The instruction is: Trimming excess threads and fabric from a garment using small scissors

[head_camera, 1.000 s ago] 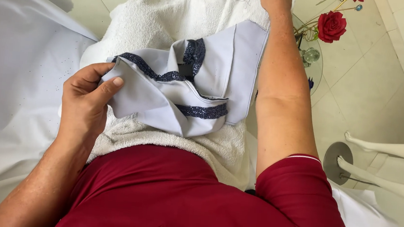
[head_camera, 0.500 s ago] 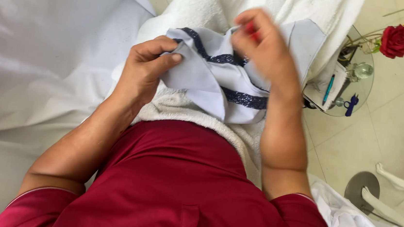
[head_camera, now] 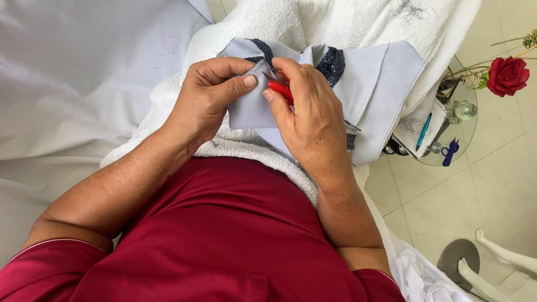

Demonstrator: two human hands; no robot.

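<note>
Pinching the grey garment (head_camera: 378,83) taut in my left hand (head_camera: 205,100) so my right hand (head_camera: 310,119), gripping the red snips (head_camera: 281,91), reaches its seam.

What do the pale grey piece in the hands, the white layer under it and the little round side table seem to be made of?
The pale grey piece looks like smooth, matt woven cloth: it folds in crisp creases, and its dark trim glitters. The white layer looks like terry towelling, with a nubbly looped surface. The side table seems to be clear glass, since the floor tiles show through it. The left hand pinches the cloth; the right hand holds a small red-handled tool, probably plastic.
</note>
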